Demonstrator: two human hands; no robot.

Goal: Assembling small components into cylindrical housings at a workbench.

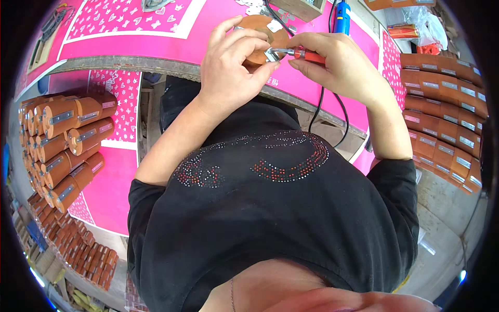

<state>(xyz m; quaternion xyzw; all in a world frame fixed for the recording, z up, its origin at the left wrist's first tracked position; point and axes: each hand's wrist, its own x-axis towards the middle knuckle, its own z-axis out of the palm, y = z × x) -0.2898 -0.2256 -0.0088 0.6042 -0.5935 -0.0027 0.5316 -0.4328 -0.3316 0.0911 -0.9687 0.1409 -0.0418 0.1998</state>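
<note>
My left hand (228, 62) is closed around a round brown wooden piece (258, 24) at the table's near edge. Its thumb and fingers press near a small shiny metal fitting (271, 54) on the piece. In my right hand (340, 60) is a red-handled screwdriver (309, 55), its grip pinched between thumb and fingers. The thin metal shaft points left, and its tip meets the fitting beside my left thumb. My fingers hide part of the round piece and the end of the tip.
Pink patterned sheeting covers the table (156, 47). A blue corded tool (342, 18) lies at the far right, beside a wooden box (301, 8). Stacked brown wooden pieces with metal plates stand left (62, 140) and right (442, 114). Black cable (318, 106) hangs over the near edge.
</note>
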